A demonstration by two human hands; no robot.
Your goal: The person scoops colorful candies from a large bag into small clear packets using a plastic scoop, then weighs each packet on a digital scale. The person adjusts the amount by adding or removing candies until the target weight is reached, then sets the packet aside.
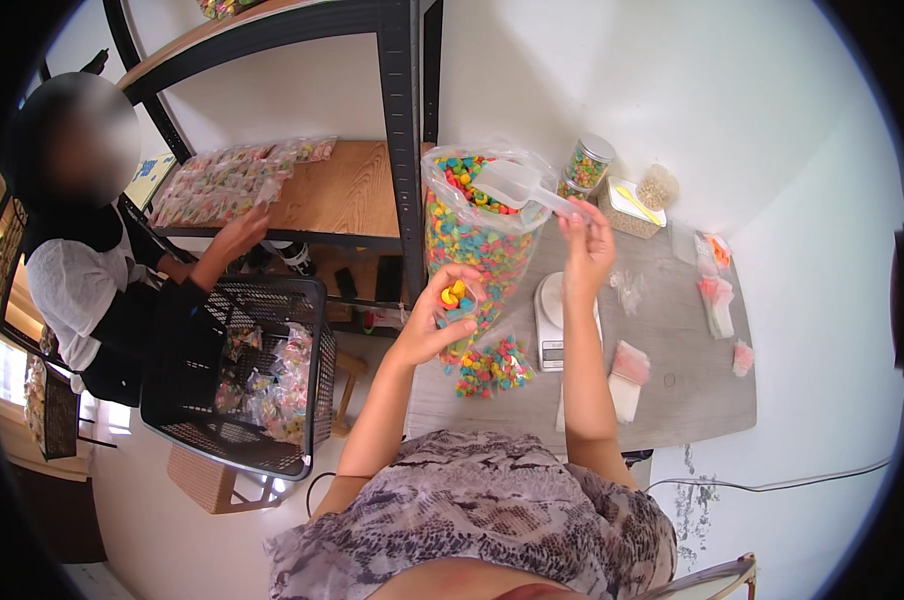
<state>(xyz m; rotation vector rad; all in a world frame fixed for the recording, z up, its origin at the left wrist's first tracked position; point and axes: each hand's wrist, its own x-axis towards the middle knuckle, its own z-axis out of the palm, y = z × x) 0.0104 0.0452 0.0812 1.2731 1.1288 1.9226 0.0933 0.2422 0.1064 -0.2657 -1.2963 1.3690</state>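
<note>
My right hand (590, 247) grips the handle of a translucent plastic scoop (508, 184). The scoop's bowl lies over the mouth of a large clear plastic bag (485, 232) full of colourful cereal pieces. In front of that bag, my left hand (440, 315) holds a small clear bag (459, 304) with some yellow, orange and blue pieces in it. Two small filled bags (493, 367) rest on the grey table (677, 397) below the left hand. A white digital kitchen scale (549, 322) stands beside my right forearm, partly hidden by it.
Jars of cereal (588, 165) and a white-lidded container (632, 206) stand at the wall. Stacks of small empty-looking bags (628, 382) lie right of the scale. On the left, a person (84, 247) reaches over a black basket (234, 442) to a wooden shelf (354, 187) of filled packets.
</note>
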